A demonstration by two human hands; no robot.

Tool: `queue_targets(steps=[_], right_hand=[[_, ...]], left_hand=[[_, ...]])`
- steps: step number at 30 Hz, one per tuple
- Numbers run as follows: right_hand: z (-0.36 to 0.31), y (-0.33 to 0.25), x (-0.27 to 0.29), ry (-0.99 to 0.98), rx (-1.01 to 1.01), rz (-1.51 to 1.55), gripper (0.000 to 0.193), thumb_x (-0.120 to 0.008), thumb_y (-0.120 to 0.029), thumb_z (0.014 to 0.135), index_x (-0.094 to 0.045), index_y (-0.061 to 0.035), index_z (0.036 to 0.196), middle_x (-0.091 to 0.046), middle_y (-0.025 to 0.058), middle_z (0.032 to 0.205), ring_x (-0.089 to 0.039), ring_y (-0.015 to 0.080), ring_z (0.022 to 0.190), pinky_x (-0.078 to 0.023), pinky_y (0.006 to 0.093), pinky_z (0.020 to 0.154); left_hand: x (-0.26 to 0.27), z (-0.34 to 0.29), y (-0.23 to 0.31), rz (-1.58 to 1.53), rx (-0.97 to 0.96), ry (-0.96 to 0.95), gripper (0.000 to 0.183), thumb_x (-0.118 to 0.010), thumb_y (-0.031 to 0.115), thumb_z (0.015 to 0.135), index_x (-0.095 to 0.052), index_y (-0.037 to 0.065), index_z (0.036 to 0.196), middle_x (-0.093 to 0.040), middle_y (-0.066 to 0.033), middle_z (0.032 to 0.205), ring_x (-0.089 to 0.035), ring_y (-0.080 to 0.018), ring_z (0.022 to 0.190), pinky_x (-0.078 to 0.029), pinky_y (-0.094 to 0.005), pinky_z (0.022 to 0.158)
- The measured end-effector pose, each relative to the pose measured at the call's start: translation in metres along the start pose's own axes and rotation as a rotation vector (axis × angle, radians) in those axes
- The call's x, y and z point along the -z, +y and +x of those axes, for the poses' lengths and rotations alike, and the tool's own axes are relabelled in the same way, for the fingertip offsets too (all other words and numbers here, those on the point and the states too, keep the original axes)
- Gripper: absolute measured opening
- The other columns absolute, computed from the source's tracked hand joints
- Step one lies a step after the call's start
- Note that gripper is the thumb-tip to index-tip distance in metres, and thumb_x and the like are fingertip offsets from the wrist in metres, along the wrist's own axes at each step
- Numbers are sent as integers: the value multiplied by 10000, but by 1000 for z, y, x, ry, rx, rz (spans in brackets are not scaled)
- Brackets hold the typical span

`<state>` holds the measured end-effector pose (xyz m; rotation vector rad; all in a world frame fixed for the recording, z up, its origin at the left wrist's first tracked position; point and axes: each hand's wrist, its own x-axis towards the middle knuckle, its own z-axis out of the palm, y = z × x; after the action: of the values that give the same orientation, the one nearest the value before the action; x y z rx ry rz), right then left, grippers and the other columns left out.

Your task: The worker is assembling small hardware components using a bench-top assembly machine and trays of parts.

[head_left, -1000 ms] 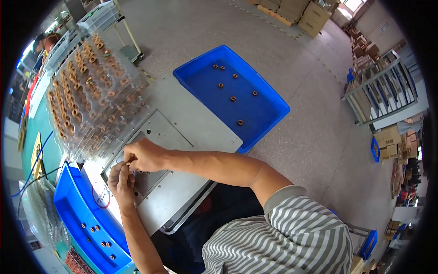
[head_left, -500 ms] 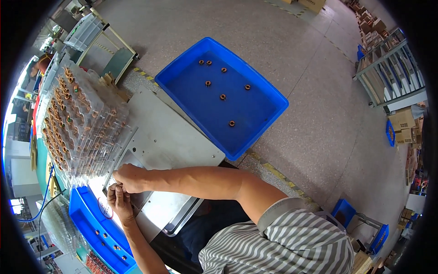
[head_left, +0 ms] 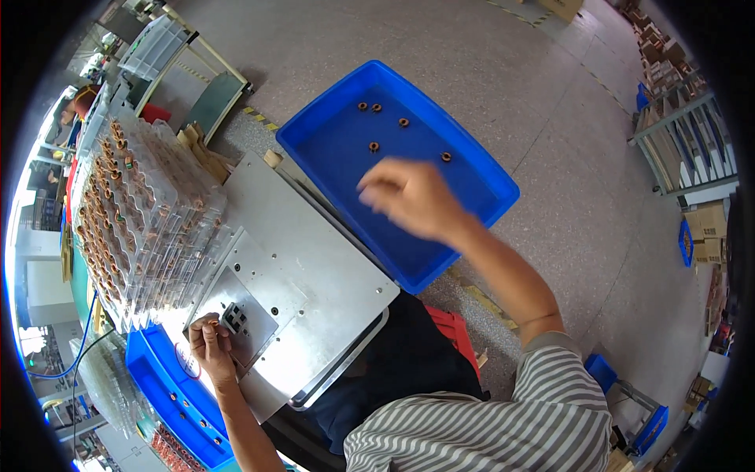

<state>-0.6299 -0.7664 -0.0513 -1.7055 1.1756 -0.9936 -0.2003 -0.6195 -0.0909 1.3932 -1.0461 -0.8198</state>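
My left hand (head_left: pixel 211 350) is at the left edge of the metal machine plate (head_left: pixel 322 263), its fingers pinched on what looks like a small copper ring coil (head_left: pixel 215 323). Beside those fingers, a small dark slotted fixture (head_left: pixel 234 318) is set into the plate. My right hand (head_left: pixel 417 198) hovers over the large blue tray (head_left: pixel 491 177), fingers bent and smeared by motion; whether they hold anything is not visible. Several ring coils (head_left: pixel 373 147) lie scattered in that tray, and the hand and forearm cover part of its floor.
A tall stack of clear plastic trays (head_left: pixel 169 228) filled with copper coils stands to the left. Below it sits a narrower blue bin (head_left: pixel 161 377) with several coils. A trolley (head_left: pixel 212 106) is at the far left, a rack (head_left: pixel 684 130) at the right. A red stool (head_left: pixel 456 334) shows near my lap.
My right hand has left the left hand at the plate and swung right, over the large blue tray. The fixture is now uncovered. My left hand stays in place, and the view has shifted slightly.
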Motion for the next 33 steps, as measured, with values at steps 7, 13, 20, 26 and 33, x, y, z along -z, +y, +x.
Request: queue_targets(steps=[7, 13, 20, 26, 33], right_hand=[[129, 163, 6, 316, -142, -625, 345, -638, -86, 880, -586, -23, 1215, -576, 187, 1250, -563, 342, 1150, -460, 423, 970], [201, 186, -9, 176, -35, -842, 348, -649, -90, 879, -590, -40, 1219, -591, 174, 1175, -574, 340, 1092, -469, 428, 944], [192, 172, -22, 262, 159, -609, 235, -726, -141, 842, -623, -31, 1021, -629, 149, 1025, -643, 271, 901, -526, 367, 793], [154, 136, -28, 251, 217, -474, 283, -767, -155, 801, -610, -32, 1002, -654, 121, 840, -659, 243, 755, -532, 342, 658], [116, 93, -30, 268, 195, -447, 241, -767, -127, 800, -648, -28, 984, -667, 98, 858, -660, 194, 745, -535, 305, 658]], left_hand=[[9, 15, -2, 103, 36, -14, 209, -638, 217, 942, -630, 8, 951, -593, -39, 743, -463, -57, 546, -368, -174, 483], [12, 28, -8, 112, 81, 6, 179, -651, 175, 930, -631, -3, 939, -598, -44, 758, -473, -62, 553, -369, -181, 475], [25, 41, -14, 90, 74, 27, 184, -642, 174, 933, -612, -7, 949, -612, -61, 780, -466, -66, 519, -367, -178, 452], [29, 41, -18, 82, 39, 47, 202, -639, 195, 938, -603, -3, 946, -610, -62, 777, -464, -64, 528, -368, -177, 457], [35, 34, -8, 45, 30, 23, 208, -630, 210, 946, -596, 5, 941, -593, -63, 782, -470, -71, 544, -388, -187, 474]])
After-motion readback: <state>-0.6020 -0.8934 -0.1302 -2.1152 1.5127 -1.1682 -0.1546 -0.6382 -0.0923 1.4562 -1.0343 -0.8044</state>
